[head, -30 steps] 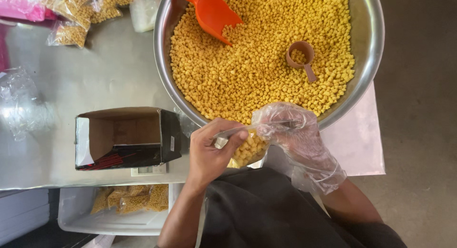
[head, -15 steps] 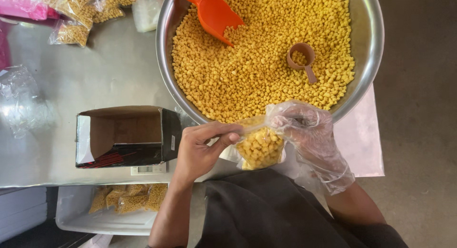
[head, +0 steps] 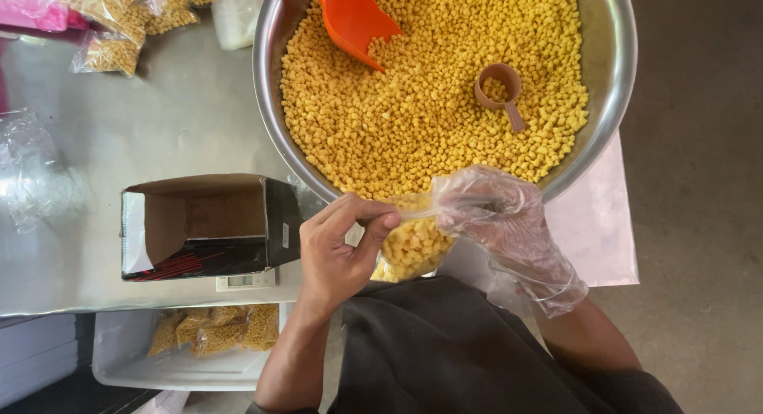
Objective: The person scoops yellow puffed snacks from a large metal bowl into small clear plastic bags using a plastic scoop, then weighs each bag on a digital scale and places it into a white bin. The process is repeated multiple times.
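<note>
A small clear bag (head: 413, 247) part full of yellow fried pellets hangs between my two hands just below the rim of a big steel bowl (head: 616, 80). My bare left hand (head: 338, 251) pinches the bag's top at its left corner. My right hand (head: 497, 219), in a loose clear plastic glove, grips the top at the right. The bowl is heaped with the same yellow pellets (head: 421, 104). An orange scoop (head: 354, 17) and a small brown measuring cup (head: 499, 84) lie in them.
An open black cardboard box (head: 207, 223) lies on its side on a small white scale (head: 246, 280) on the steel table (head: 159, 112). Filled bags (head: 119, 25) lie at the back left. A white tub (head: 199, 346) of filled bags sits below the table edge.
The bag has come up from low between my hands and is now stretched at its top, my hands further apart and higher, near the bowl's rim.
</note>
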The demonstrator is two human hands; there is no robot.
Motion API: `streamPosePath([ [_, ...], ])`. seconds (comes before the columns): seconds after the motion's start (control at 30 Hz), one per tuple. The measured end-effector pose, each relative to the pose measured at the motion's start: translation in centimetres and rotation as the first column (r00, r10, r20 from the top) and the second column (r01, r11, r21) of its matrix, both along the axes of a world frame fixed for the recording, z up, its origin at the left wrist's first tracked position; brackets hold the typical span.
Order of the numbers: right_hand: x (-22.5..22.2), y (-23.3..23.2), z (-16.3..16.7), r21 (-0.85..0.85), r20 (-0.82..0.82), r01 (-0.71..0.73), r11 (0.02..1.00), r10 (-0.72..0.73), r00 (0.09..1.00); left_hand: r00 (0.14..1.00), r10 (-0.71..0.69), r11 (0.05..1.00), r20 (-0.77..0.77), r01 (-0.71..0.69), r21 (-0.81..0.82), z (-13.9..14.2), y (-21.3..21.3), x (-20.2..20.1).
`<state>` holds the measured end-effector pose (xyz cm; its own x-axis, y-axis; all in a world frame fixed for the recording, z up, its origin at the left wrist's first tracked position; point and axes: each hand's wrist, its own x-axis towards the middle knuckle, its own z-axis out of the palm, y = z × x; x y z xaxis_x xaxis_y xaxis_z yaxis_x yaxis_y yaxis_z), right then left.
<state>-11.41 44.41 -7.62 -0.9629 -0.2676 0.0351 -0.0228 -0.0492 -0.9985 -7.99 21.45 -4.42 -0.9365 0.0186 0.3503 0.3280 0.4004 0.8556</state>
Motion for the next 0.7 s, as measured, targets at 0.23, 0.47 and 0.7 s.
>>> streamPosePath([
  [0.23,0.7,-0.3,-0.1,0.072,-0.240,0.035,0.997,-0.017,0.971,0.982,-0.180,0.974,0.064,0.169,0.152,-0.4,0.4,-0.3],
  [0.47,0.6,-0.7,0.9,0.101,-0.107,-0.001,0.995,0.012,0.994,0.990,-0.070,0.986,0.123,0.050,0.158,-0.6,1.4,-0.1],
  [0.7,0.5,0.1,-0.4,0.110,-0.165,-0.068,0.992,0.086,0.983,0.988,-0.148,0.986,0.041,0.144,0.078,-0.7,0.7,-0.1],
])
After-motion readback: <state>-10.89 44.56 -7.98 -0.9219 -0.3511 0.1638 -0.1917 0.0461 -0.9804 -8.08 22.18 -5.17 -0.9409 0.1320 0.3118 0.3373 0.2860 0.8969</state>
